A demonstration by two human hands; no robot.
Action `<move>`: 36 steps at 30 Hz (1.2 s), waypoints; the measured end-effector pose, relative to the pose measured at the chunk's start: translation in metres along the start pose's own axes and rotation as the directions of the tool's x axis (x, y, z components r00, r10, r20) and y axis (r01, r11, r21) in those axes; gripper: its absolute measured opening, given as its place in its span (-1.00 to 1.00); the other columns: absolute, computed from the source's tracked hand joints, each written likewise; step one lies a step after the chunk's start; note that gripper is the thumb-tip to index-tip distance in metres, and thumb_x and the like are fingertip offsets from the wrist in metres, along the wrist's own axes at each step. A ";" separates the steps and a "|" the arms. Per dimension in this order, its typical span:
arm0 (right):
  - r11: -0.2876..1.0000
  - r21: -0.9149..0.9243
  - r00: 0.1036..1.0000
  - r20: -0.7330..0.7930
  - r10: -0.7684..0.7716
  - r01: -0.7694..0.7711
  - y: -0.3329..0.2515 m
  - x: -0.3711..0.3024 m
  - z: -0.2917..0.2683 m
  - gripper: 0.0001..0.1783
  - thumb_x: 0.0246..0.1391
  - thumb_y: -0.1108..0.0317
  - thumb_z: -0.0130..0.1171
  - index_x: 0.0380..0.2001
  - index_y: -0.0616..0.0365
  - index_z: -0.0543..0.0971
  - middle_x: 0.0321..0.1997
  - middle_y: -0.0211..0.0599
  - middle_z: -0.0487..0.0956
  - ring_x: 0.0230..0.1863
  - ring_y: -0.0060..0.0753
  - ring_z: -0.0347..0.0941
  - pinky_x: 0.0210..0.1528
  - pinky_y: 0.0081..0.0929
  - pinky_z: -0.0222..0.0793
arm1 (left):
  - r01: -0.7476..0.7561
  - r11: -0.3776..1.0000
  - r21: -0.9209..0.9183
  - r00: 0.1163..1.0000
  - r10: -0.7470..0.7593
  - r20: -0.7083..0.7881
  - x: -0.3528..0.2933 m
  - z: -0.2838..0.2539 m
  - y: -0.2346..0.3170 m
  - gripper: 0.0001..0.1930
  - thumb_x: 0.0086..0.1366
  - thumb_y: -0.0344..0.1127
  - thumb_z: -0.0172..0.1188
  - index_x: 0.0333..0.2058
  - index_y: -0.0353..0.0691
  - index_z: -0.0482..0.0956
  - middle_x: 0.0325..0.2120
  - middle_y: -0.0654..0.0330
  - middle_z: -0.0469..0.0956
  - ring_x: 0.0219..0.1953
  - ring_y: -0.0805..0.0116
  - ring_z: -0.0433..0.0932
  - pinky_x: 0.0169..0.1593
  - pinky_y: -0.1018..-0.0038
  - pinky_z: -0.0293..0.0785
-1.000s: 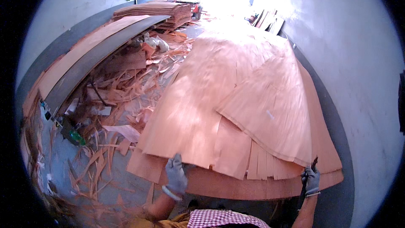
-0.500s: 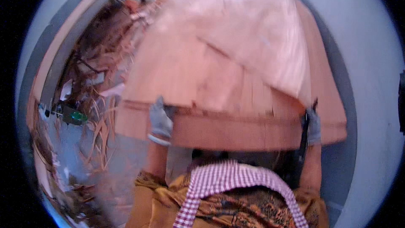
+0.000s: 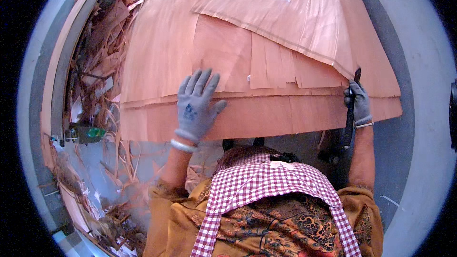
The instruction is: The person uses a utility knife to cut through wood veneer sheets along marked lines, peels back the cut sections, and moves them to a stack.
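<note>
Thin reddish wood veneer sheets (image 3: 157,62) lie in a broad stack in front of me, with a loose sheet (image 3: 281,9) slanting across the top. My left hand (image 3: 196,109), in a grey glove, rests flat near the stack's front edge with its fingers spread. In my right hand (image 3: 360,102), also gloved in grey, is a long slim black knife-like tool (image 3: 350,119), gripped upright by the sheets' front right corner. Its tip points away from me; whether it has a blade I cannot tell. Between the hands, narrower veneer pieces (image 3: 273,64) overlap on the stack.
Veneer scraps and strips (image 3: 102,62) are heaped along the left side, beside a long curved-looking ledge (image 3: 61,62). A green object (image 3: 95,133) lies among them. More shreds litter the grey floor (image 3: 88,162). A pale wall or panel (image 3: 423,90) runs along the right.
My left hand has gone from the sheet's front edge to lying spread on top of it. The slanting sheet has settled flatter. My right hand keeps the black tool at the right corner.
</note>
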State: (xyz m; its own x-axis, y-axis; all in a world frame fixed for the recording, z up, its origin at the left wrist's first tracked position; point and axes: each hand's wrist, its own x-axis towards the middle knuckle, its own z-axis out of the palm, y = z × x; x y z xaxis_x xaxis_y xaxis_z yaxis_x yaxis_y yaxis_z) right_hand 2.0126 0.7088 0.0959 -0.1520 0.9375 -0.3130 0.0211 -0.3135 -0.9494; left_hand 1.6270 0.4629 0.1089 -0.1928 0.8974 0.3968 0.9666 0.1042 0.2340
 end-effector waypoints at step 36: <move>0.960 -0.276 0.978 0.210 0.017 0.043 0.022 -0.084 0.051 -0.74 0.04 0.16 0.15 -0.51 0.05 0.38 -0.63 -0.52 0.37 -0.64 -0.64 0.28 -0.61 -0.60 0.25 | -0.366 0.928 -0.062 0.921 0.371 0.115 0.056 0.070 0.034 -0.57 0.07 -0.20 0.18 -0.03 -0.09 0.51 0.06 0.13 0.42 0.09 0.09 0.36 0.17 0.12 0.16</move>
State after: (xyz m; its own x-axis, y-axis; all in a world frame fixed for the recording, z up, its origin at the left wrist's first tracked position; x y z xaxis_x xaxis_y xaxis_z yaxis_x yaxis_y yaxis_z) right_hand 1.9755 0.6153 0.1025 -0.3558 0.8795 -0.3161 0.2861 -0.2195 -0.9327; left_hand 1.6605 0.5464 0.0767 0.2005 0.9149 0.3503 0.9577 -0.2583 0.1266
